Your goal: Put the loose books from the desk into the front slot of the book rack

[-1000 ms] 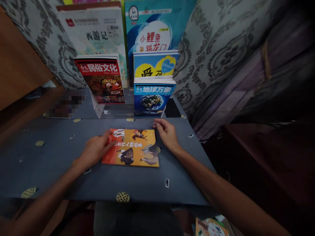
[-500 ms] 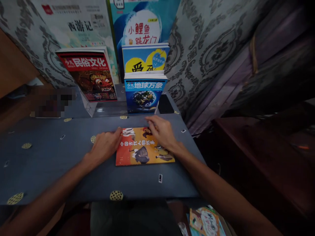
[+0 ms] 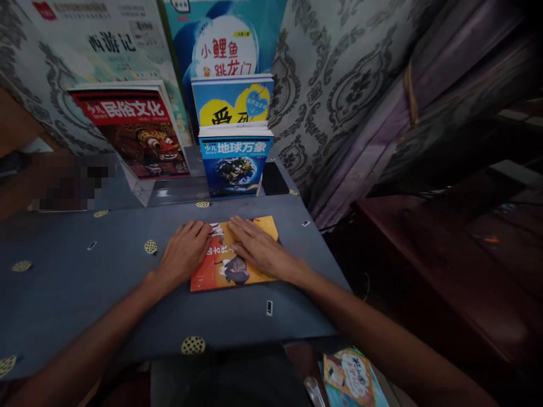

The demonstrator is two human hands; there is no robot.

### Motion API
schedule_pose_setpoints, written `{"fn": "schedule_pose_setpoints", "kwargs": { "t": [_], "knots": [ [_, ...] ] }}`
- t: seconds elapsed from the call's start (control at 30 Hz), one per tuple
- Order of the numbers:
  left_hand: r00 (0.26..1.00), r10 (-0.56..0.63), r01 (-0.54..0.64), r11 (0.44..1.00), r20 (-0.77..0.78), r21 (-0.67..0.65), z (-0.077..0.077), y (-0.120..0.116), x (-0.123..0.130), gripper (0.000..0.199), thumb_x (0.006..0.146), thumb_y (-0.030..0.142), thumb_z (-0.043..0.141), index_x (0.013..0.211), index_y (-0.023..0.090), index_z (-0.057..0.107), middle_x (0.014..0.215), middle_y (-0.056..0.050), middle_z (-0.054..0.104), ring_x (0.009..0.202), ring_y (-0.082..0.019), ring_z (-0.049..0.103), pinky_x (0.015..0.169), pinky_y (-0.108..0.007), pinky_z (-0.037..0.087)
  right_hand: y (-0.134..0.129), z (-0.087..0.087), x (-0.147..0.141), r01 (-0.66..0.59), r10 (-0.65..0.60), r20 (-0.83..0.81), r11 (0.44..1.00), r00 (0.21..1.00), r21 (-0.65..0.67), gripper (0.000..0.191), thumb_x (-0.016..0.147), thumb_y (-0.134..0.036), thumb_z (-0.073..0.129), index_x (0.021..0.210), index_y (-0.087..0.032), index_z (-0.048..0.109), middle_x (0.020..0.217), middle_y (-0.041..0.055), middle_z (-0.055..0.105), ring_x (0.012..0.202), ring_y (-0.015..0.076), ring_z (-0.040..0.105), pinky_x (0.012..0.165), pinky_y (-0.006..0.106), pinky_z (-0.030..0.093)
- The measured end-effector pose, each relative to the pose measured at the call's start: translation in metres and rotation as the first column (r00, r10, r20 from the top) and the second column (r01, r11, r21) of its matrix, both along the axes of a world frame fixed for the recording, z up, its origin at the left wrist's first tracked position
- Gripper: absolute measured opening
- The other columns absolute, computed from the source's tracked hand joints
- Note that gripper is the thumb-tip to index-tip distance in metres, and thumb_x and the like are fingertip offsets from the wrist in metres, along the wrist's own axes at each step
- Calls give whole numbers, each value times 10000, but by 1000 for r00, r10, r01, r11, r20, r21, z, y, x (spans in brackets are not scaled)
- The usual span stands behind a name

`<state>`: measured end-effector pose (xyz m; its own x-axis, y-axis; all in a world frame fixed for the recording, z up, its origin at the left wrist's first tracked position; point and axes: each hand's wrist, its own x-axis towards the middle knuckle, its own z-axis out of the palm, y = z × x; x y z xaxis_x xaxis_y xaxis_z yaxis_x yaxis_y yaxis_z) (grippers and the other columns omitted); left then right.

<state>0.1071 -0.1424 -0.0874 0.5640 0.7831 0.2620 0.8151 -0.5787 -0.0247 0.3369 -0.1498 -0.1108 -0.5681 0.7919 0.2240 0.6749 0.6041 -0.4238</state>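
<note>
A thin closed book (image 3: 235, 272) with a red and orange cover and drawn figures lies flat on the blue-grey tabletop (image 3: 139, 316). My right hand (image 3: 257, 246) rests flat across the upper middle of its cover, fingers stretched toward the upper left. Part of the title and some figures are hidden beneath it. My left hand (image 3: 183, 249) lies at the book's left edge, its fingertips touching the upper left corner. Its fingers are extended side by side and hold nothing.
Behind stands a clear rack (image 3: 169, 193) with a red-topped book (image 3: 139, 135) and a blue earth-cover book (image 3: 233, 164). Taller books lean on the patterned wall (image 3: 339, 68). A dark phone-like slab (image 3: 275, 178) lies at right. More books (image 3: 352, 376) sit below the table's front edge.
My right hand has moved left and flattened onto the cover. My left hand's fingers have come flatter along the book's left edge. The view has shifted slightly to the right.
</note>
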Motion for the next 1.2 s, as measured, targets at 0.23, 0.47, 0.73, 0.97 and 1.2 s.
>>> {"fn": "schedule_pose_setpoints", "kwargs": {
  "t": [0.23, 0.47, 0.73, 0.97, 1.2],
  "knots": [
    [999, -16, 16, 1000, -28, -12, 0, 1, 1, 304, 1027, 249, 380, 1187, 164, 624, 1103, -119, 683, 1031, -270, 605, 899, -423, 481, 1, -1, 29, 186, -186, 22, 982, 982, 10, 538, 1025, -377, 388, 1470, -89, 478, 1541, 206, 473, 1479, 295, 386, 1224, 545, 313],
    [985, -170, 168, 982, -15, -89, -11, 10, -7, 464, 1005, 152, 289, 1401, 167, 530, 1475, -96, 564, 1386, -251, 486, 1128, -495, 381, 4, -7, 29, 199, -200, 15, 979, 980, 50, 514, 1020, -364, 373, 1454, -119, 500, 1523, 193, 502, 1454, 294, 430, 1207, 572, 327],
    [997, -28, 39, 987, 72, -153, -11, 2, -39, 506, 1049, 398, 264, 1416, 195, 548, 1482, -98, 556, 1368, -275, 526, 1138, -538, 395, 5, -8, 30, 190, -191, 13, 981, 981, 45, 520, 1017, -373, 382, 1455, -120, 503, 1529, 191, 495, 1452, 297, 432, 1211, 559, 324],
    [991, -23, 43, 988, 133, -149, -13, -2, -42, 531, 1054, 421, 250, 1407, 169, 554, 1475, -114, 561, 1366, -261, 529, 1124, -499, 442, 6, -9, 29, 192, -193, 16, 981, 981, 39, 518, 1006, -347, 391, 1455, -112, 499, 1528, 195, 494, 1453, 301, 430, 1211, 572, 316],
    [978, -32, 65, 986, 205, -154, -18, -1, -44, 526, 1051, 429, 281, 1400, 146, 556, 1470, -109, 567, 1388, -258, 505, 1159, -496, 420, 3, -7, 29, 174, -175, 39, 984, 984, 36, 543, 1020, -392, 362, 1470, -117, 492, 1560, 189, 453, 1482, 309, 378, 1219, 588, 289]
  ]
}}
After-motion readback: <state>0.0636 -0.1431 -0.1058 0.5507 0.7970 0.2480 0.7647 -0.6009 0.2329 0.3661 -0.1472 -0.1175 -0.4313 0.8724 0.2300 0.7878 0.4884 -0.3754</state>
